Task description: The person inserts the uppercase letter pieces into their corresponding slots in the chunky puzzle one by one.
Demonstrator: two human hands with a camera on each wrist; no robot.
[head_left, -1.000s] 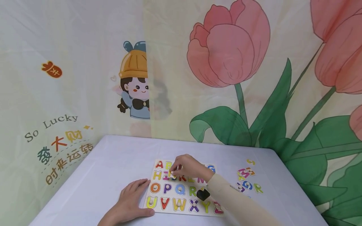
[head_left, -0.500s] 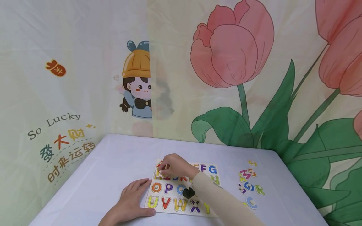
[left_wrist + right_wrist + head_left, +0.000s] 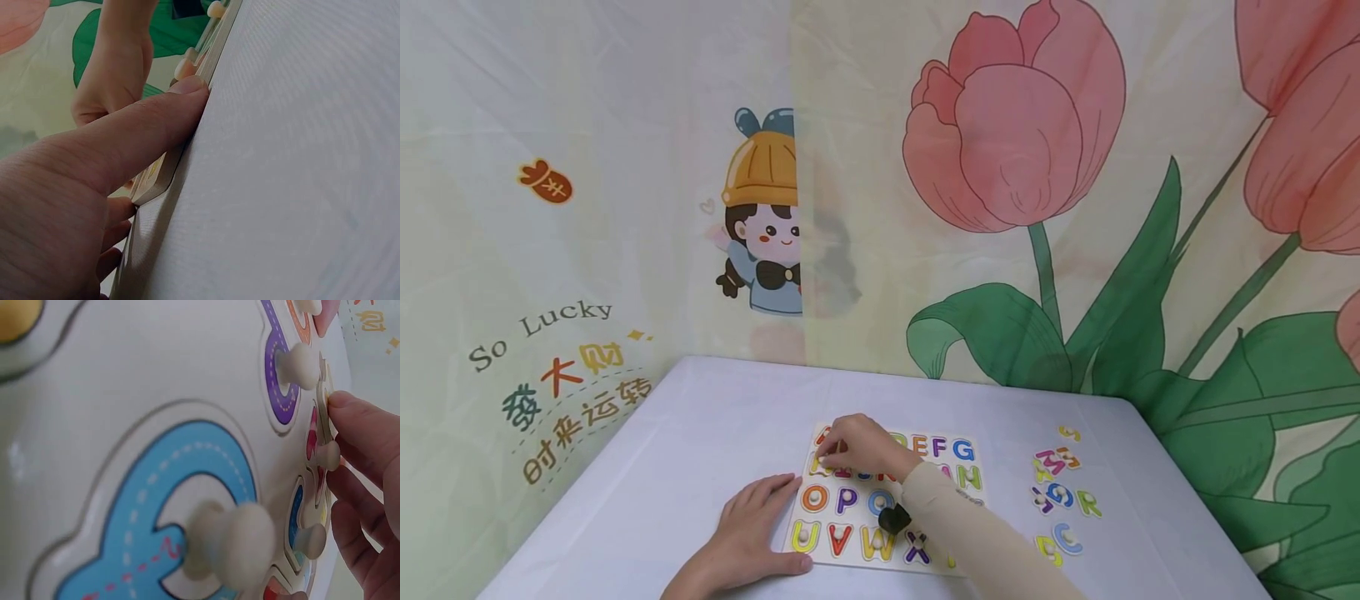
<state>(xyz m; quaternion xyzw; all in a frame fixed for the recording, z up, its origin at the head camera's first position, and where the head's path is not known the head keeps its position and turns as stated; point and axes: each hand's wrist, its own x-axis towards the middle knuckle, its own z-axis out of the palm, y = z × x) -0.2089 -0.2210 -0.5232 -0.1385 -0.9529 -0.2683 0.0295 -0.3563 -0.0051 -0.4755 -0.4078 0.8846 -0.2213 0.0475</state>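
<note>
Left hand (image 3: 748,525) rests loose against the puzzle board (image 3: 156,356); right hand (image 3: 859,443) pinches a yellow letter (image 3: 821,467), probably light, stiff, easiest by its hidden knob.

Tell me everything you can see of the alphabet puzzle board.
The pale, wooden-looking, rectangular alphabet puzzle board lies flat on the white-covered table. It bears four rows of multicoloured capitals, with knobbed orange O piece, purple P piece and blue Q piece seated in it. The left hand touches its near-left corner with the thumb. The right hand pinches a yellow letter piece at its far-left part; hand and cream sleeve hide some letters.
</note>
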